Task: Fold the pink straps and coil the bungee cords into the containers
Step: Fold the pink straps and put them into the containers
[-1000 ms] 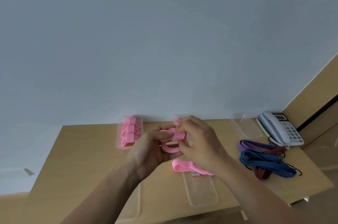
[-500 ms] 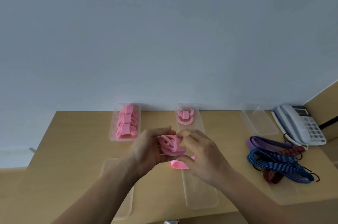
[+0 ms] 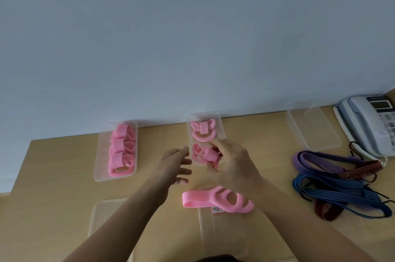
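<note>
Hands meet over the middle of the worktop (image 3: 53,176). The right hand (image 3: 233,165) reaches into the middle tray (image 3: 221,131), its grip pinched on a folded strap (image 3: 205,154) held low inside the tray. The blur hides whether the strap touches the tray floor. At 12 o'clock from it, at the tray's far end, lies a far strap (image 3: 203,132), also folded.

The left hand (image 3: 175,161) hovers just beside the tray, at 9 o'clock from the folded strap. Its grip is released, with fingers loosely spread and holding nothing. Further out at 9 o'clock, the left tray (image 3: 98,167) is packed with pink bundles (image 3: 120,152).

At 6 o'clock from the right hand, a loose strap (image 3: 198,199) lies partly looped across the far end of the near tray (image 3: 222,240). A corner tray (image 3: 100,219) sits at 7 o'clock, partly under the left forearm.

At 3 o'clock, the purple cord (image 3: 316,158), blue cord (image 3: 333,193) and red cord (image 3: 324,212) lie heaped together, touching. A right tray (image 3: 312,129) stands at 2 o'clock, with a phone (image 3: 363,124) just beyond it.
</note>
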A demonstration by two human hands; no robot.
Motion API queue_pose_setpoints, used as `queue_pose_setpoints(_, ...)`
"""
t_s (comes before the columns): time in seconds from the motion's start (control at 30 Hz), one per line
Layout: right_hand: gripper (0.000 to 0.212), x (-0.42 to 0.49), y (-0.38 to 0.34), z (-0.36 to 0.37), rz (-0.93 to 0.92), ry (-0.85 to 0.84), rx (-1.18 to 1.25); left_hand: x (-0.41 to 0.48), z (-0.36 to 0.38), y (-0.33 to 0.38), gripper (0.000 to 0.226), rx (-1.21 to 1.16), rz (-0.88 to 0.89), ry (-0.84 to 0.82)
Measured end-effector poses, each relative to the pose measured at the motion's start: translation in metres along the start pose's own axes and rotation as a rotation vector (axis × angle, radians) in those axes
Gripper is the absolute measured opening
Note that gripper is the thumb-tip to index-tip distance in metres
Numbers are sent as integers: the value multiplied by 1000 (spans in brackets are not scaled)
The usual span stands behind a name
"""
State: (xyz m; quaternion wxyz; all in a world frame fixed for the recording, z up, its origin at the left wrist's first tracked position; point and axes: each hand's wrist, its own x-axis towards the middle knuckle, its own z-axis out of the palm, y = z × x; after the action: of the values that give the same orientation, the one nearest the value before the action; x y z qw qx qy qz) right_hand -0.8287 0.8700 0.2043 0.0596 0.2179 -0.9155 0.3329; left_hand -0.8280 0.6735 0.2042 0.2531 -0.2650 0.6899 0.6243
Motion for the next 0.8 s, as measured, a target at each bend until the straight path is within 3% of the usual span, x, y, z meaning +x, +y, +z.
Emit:
queue_pose_setpoints(0.2,48,47,40,11,-88,-135,-241,34,18,2,16,41,17,140)
queue_pose_setpoints(0.33,70,57,51,20,-270,-136,-351,41,20,-5,12,59,17,143)
queue_pose_setpoints(0.57,24,52,62,31,-238,-205,-285,42,27,-11,14,92,63,158)
queue_pose_setpoints(0.73,14,54,58,28,-171,-278,-337,39,26,-11,13,107,81,170)
queue_pose_setpoints(0.8,21,53,55,29,-177,-323,-401,35,24,-12,14,143,100,185)
